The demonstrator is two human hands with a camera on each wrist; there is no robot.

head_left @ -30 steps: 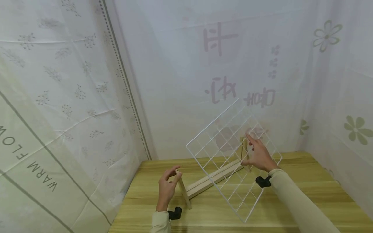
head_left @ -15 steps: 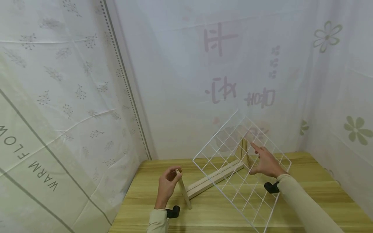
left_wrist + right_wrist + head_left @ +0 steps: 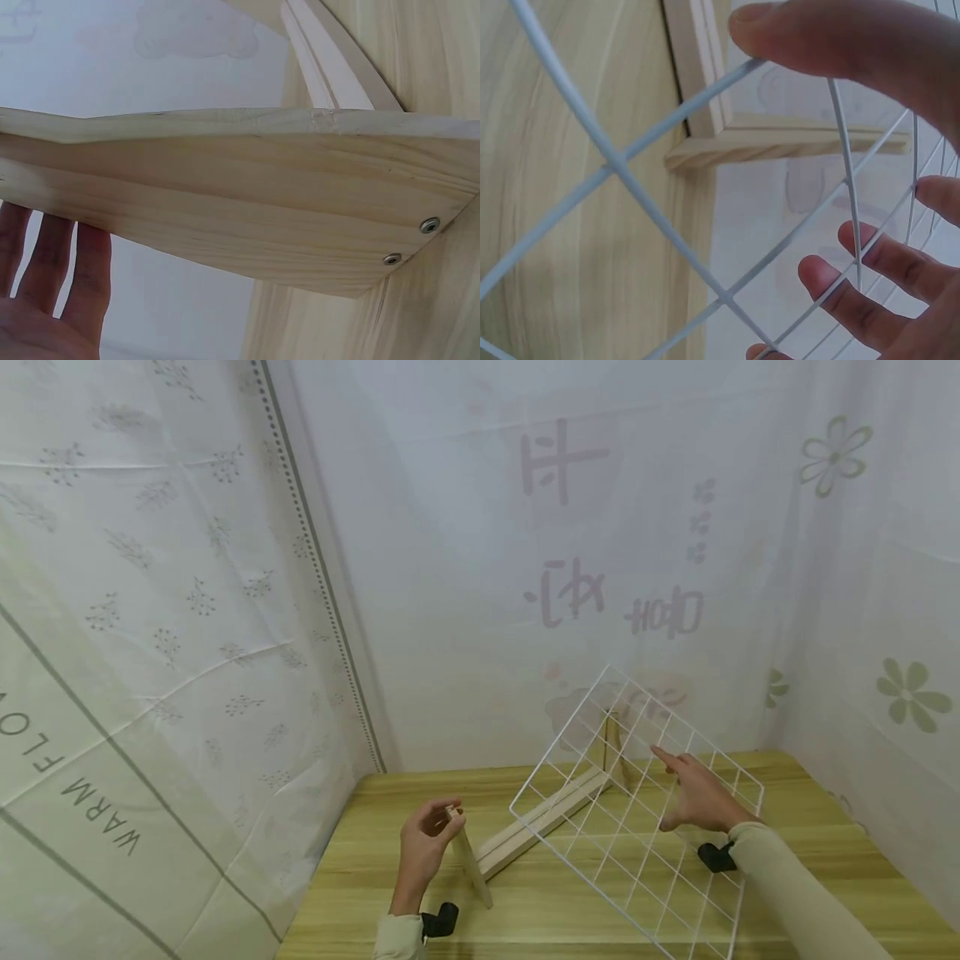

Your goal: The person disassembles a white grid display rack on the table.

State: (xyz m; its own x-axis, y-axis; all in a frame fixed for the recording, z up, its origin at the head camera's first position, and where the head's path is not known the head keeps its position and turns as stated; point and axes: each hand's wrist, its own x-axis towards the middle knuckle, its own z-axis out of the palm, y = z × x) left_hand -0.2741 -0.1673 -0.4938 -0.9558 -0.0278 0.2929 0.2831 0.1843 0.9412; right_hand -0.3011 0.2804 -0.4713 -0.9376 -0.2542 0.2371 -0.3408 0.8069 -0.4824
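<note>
My left hand (image 3: 423,847) pinches the top of a wooden end panel (image 3: 472,868) between thumb and fingers. That panel belongs to a low wooden stand whose two rails (image 3: 547,827) run to another upright end panel (image 3: 612,747). In the left wrist view, fingers (image 3: 88,277) lie behind the lower edge of the panel (image 3: 225,202), which has two screw heads (image 3: 430,225). My right hand (image 3: 701,793) holds a white wire grid panel (image 3: 615,161), tilted in front of the stand's right part. Its thumb (image 3: 802,34) rests against one wire, and its spread fingertips meet other wires.
The stand is on a wood-grain table (image 3: 810,860). A printed white curtain (image 3: 450,568) hangs behind the table, with more patterned cloth (image 3: 187,635) along the left side. A black wrist mount (image 3: 441,920) sits on each sleeve.
The grid panel has come down and to the right with my right hand, its lower end now past the bottom of the view. My left hand keeps its hold, shifting slightly down.
</note>
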